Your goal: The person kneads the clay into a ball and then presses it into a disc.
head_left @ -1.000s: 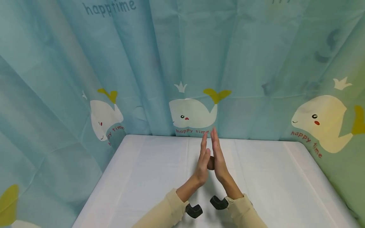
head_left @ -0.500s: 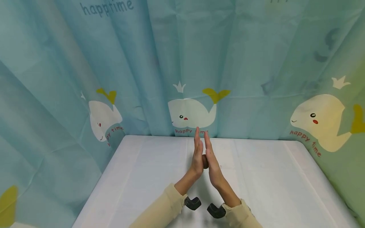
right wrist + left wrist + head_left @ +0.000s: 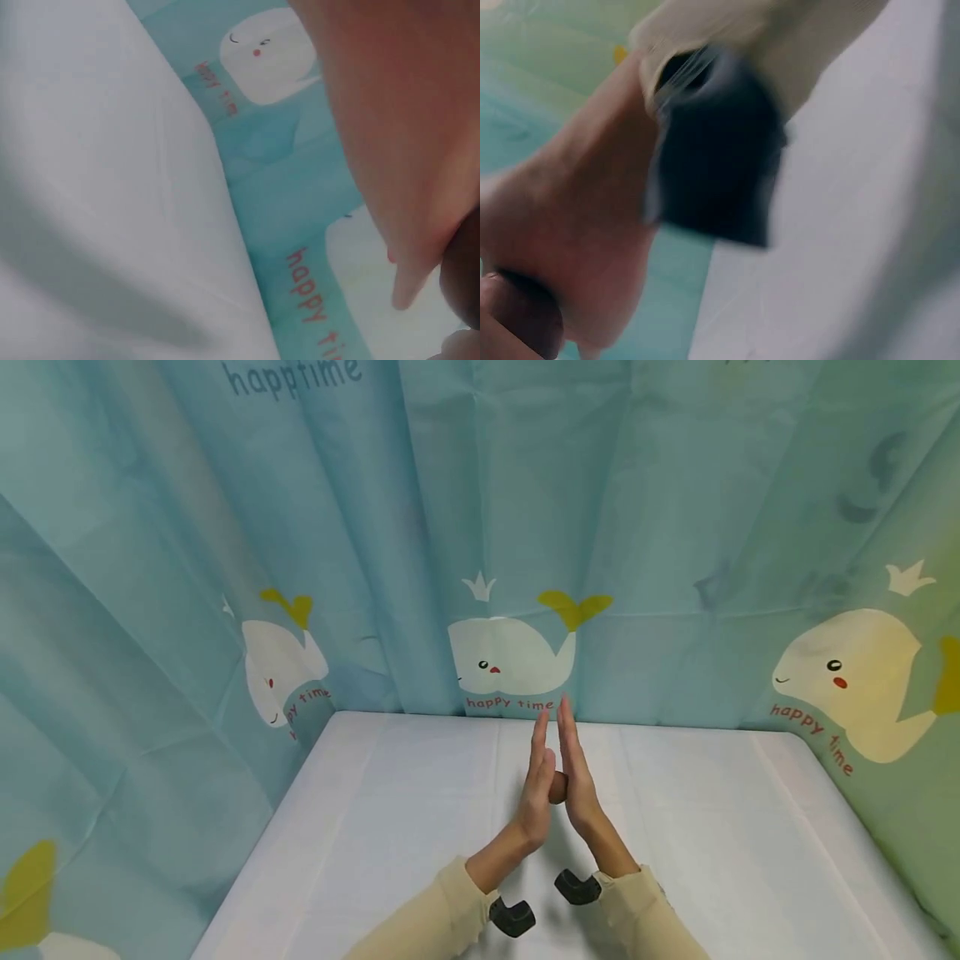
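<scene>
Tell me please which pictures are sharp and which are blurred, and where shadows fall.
Head view: sharp and evenly lit; the left hand and right hand press a small brown lump between flat palms, casting a soft shadow on the white table. Left wrist view: heavily motion-blurred, the dark wrist mount smeared. Right wrist view: soft, the hand too close to focus; the curtain print readable.

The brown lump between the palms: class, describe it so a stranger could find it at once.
Start at the white table in front of the whale curtain. Over its middle, the left hand and right hand stand upright, fingers straight. The brown lump is the only dark, rounded thing pressed between them.
</scene>
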{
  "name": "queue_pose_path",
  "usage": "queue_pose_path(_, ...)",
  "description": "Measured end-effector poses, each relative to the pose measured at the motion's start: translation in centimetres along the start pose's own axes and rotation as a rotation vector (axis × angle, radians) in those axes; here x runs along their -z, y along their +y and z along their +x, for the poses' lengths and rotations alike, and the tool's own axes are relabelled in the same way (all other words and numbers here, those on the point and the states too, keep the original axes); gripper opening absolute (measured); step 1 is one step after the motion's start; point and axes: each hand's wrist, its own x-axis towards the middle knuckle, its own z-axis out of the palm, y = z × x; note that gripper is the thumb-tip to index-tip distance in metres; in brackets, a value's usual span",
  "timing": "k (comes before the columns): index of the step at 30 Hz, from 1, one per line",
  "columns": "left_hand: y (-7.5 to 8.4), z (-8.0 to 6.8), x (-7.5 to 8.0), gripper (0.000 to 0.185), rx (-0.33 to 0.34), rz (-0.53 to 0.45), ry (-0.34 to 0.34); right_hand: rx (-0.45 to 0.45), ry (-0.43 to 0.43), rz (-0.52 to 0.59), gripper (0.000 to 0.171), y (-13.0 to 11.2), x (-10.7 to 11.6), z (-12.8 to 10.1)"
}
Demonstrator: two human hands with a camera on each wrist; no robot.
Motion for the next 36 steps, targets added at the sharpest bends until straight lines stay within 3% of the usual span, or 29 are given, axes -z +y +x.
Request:
queue_pose_path(3, -0.2, 0.9, 0.3, 0.061, -0.007, -0.005, 0.068, 0.001, -0.022, 0.029, 0.054, 0.1, -0.7, -0.5)
queue_pose_path(8, -1.0, 2.5, 1.1, 0.061, -0.014, -0.016, 0.153, 0.044, -0.033, -0.021, 0.056, -0.2, -1.9, -1.2)
queue_pose_path(12, -1.4, 2.4, 1.1, 0.062, 0.02, 0.0, 0.122, 0.037, 0.021, -0.03, 0.057, -0.5, -2.0, -1.1)
queue_pose_path(17, -1.8, 1.4, 0.7, 0.065, 0.068, 0.006, 0.032, 0.029, 0.089, -0.04, 0.057, -1.0, -1.2, -0.7)
queue_pose_path(25, -1.9, 0.9, 0.4, 0.065, 0.071, -0.013, -0.017, 0.0, 0.081, -0.058, 0.057, -0.9, -0.4, -0.2)
queue_pose_path(28, -1.4, 0.9, 0.3, 0.065, 0.07, -0.023, -0.01, -0.021, 0.085, -0.031, 0.055, -0.4, -0.4, -0.2)
queue_pose_path(32, -0.7, 1.6, 0.4, 0.062, 0.06, -0.063, 0.064, -0.042, 0.051, -0.03, 0.054, 0.3, -0.9, -0.7)
queue_pose_path(36, -0.6, 2.4, 0.7, 0.06, 0.036, -0.067, 0.116, -0.005, 0.017, -0.051, 0.056, 0.5, -1.7, -1.2)
